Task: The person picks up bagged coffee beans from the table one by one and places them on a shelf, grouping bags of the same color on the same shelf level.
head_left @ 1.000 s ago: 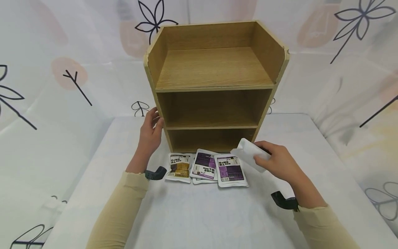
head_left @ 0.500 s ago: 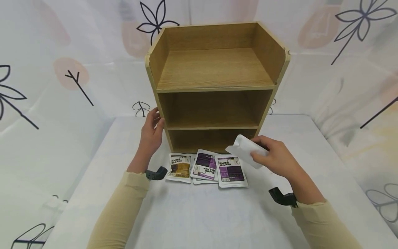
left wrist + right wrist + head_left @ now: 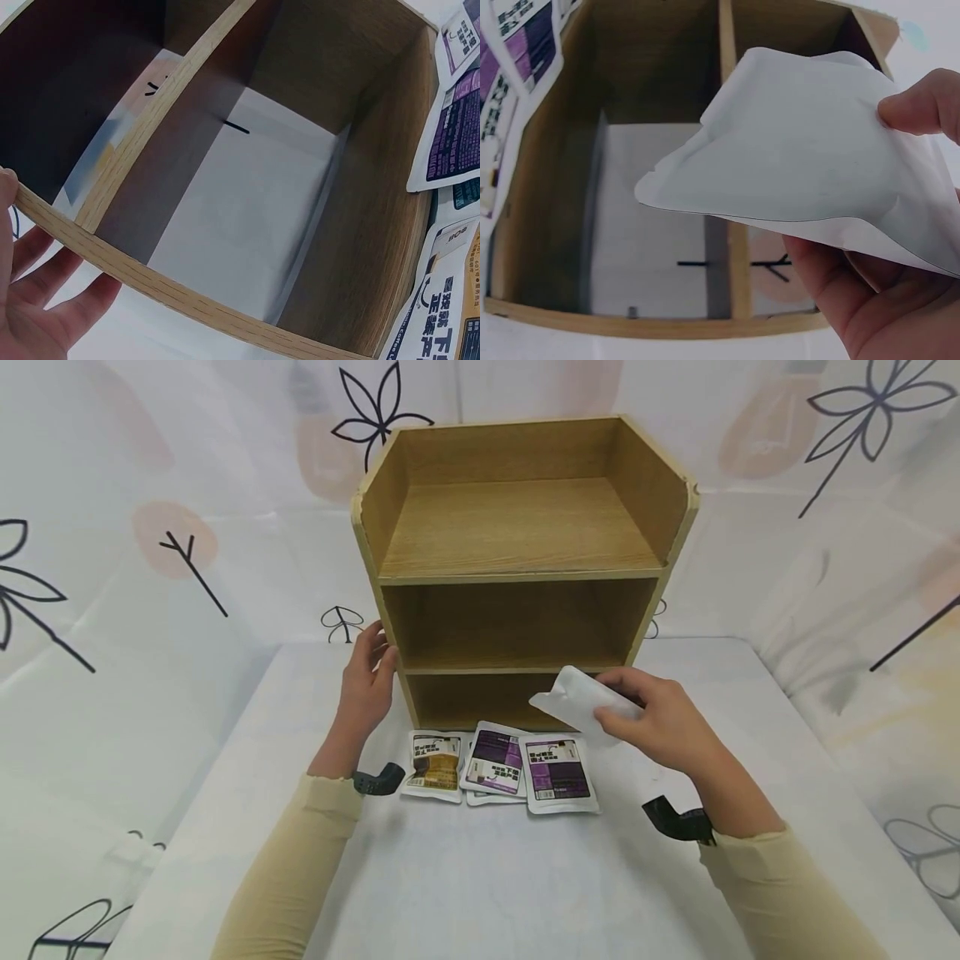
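Observation:
In the head view my left hand [image 3: 365, 685] rests against the outer left side of a wooden shelf unit [image 3: 517, 527]. Its fingers lie loosely extended along that side panel, also seen in the left wrist view. My right hand [image 3: 663, 714] pinches a white pouch [image 3: 581, 700], thumb on top and fingers underneath, in front of the lower shelves. The pouch [image 3: 802, 142] shows a plain white face in the right wrist view, one end pointing at the unit. Below it lie pouches with purple labels [image 3: 558, 768], overlapping, and one with a yellow-brown label [image 3: 435, 767].
The unit has a top tray and two compartments below, with white cloth visible through its open back. It stands on a white-covered table [image 3: 480, 877]. Patterned white sheets [image 3: 150, 460] hang behind and at both sides.
My right hand has carried the white pouch left and slightly up, toward the shelf unit. The left hand keeps its place on the side panel, and the pouches on the table lie still.

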The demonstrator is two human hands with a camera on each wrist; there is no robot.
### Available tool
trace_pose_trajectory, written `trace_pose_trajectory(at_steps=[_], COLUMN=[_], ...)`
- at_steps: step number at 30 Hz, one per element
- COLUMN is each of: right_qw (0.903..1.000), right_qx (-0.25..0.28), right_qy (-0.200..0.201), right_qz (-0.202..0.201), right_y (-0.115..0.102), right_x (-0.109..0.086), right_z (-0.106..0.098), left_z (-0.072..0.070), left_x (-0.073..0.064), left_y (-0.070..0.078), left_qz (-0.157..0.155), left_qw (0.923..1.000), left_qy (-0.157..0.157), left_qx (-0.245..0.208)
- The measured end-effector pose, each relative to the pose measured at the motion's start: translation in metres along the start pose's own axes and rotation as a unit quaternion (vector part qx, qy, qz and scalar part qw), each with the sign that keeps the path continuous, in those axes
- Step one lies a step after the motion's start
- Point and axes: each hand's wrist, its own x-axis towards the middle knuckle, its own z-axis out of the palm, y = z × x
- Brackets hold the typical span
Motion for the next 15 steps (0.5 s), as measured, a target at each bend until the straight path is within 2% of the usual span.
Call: trace_pose_trajectory(at_steps=[15], right_qw=[0.9947], right_qx=[-0.006], right_qy=[0.069], right_qz=[-0.076], right_y=[-0.028], right_x=[0.017], right_z=[-0.011], left_z=[0.0], left_x=[0.0], left_y=[0.001], left_qz=[-0.002], left_qw=[1.0], left_qy=[-0.003], left_qx=[0.006])
